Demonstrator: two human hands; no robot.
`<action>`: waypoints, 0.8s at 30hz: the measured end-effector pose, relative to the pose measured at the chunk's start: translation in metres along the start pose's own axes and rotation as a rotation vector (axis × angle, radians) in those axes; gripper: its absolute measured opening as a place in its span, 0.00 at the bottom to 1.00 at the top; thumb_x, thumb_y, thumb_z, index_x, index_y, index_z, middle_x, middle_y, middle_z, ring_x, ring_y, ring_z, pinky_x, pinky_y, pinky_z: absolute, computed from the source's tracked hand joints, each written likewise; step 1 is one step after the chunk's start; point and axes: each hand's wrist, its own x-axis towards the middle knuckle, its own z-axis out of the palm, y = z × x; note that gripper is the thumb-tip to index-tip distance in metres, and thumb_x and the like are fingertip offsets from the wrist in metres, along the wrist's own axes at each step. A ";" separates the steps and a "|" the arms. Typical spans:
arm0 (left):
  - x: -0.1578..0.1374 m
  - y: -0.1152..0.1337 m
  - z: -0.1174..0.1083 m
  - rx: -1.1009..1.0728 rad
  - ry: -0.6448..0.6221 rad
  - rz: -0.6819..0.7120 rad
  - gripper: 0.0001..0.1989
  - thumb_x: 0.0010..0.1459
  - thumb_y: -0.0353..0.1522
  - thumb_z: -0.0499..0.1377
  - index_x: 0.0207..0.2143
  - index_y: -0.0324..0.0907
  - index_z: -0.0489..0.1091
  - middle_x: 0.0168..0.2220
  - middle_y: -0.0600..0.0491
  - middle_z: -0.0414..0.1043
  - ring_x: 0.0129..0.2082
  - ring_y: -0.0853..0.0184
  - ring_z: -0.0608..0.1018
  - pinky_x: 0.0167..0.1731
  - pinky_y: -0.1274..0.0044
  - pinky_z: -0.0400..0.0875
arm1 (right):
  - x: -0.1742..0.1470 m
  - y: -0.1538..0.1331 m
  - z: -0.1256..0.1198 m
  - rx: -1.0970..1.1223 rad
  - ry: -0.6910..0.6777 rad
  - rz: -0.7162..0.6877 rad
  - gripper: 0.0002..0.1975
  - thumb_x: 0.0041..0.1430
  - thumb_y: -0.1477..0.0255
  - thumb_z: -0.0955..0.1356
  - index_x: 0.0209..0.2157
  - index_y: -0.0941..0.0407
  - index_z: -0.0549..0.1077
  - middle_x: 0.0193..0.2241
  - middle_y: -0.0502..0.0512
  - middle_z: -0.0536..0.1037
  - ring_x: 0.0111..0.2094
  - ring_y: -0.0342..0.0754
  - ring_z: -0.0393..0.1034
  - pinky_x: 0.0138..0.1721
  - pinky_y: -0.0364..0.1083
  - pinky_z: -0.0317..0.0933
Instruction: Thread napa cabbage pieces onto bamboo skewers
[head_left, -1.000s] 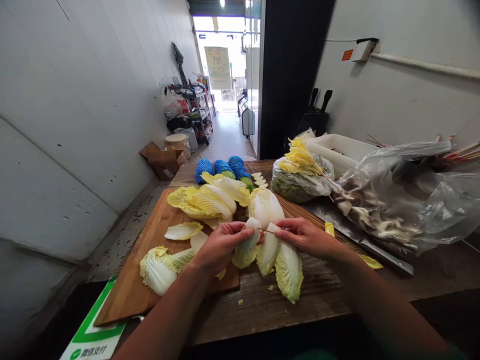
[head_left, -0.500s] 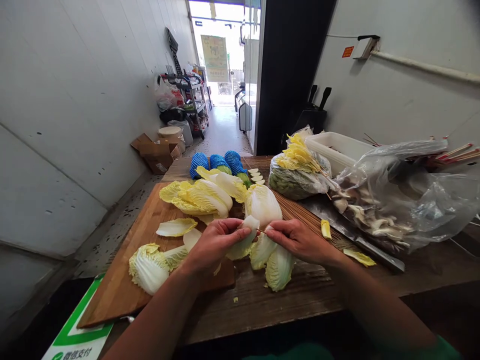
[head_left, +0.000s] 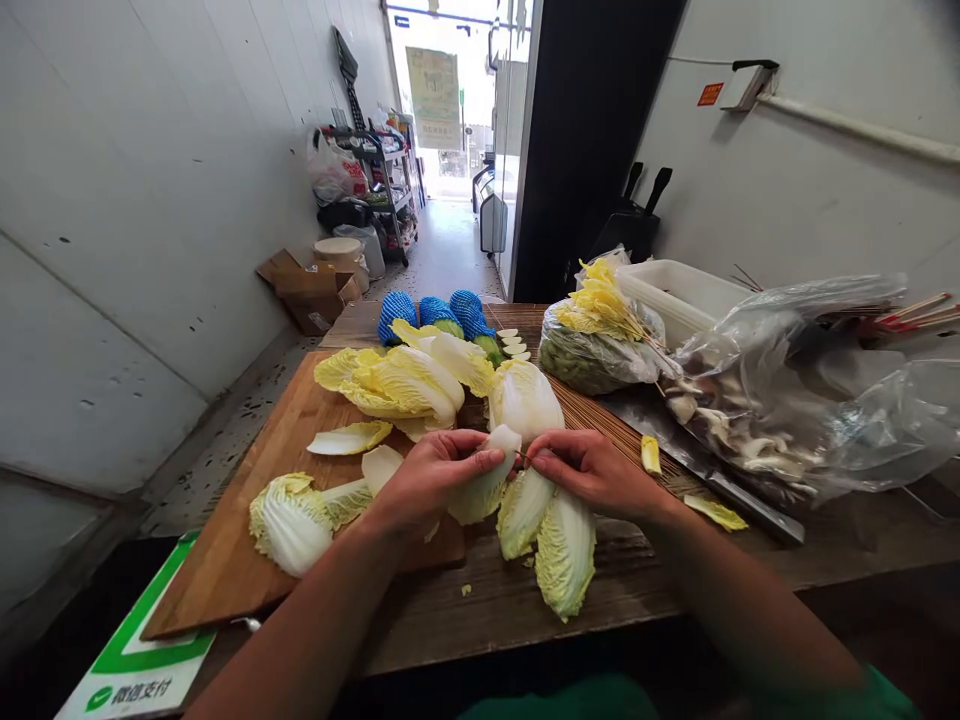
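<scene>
Just below the frame's centre, our left hand (head_left: 439, 475) pinches a pale cabbage leaf (head_left: 481, 493), and our right hand (head_left: 589, 470), close beside it, grips a thin skewer (head_left: 523, 455) (two more leaves (head_left: 566, 560) show just below).

Beyond and left of the right hand (head_left: 589, 475), a cabbage head (head_left: 526, 395) blocks passage; to the hand's right lies a knife (head_left: 757, 508). On the hand's near side, bare surface (head_left: 637, 575) leaves room.

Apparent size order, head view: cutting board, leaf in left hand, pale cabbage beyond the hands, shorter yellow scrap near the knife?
1. Cutting board
2. Pale cabbage and leaf in left hand: unsure, leaf partly covered
3. Yellow scrap
</scene>
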 end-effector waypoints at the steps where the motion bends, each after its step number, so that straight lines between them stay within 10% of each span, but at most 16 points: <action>1: 0.000 0.000 0.000 0.003 -0.009 -0.001 0.12 0.45 0.35 0.65 0.31 0.36 0.75 0.27 0.50 0.75 0.24 0.71 0.72 0.25 0.80 0.64 | 0.000 0.001 0.000 0.014 0.001 0.012 0.13 0.60 0.67 0.62 0.34 0.60 0.73 0.25 0.51 0.71 0.24 0.40 0.58 0.24 0.39 0.52; 24: 0.004 -0.009 0.000 -0.033 -0.112 -0.055 0.11 0.45 0.36 0.65 0.28 0.35 0.76 0.27 0.49 0.75 0.25 0.69 0.73 0.27 0.80 0.66 | 0.000 0.008 0.001 0.084 -0.054 0.056 0.12 0.59 0.67 0.63 0.30 0.60 0.72 0.25 0.52 0.73 0.25 0.41 0.60 0.26 0.40 0.54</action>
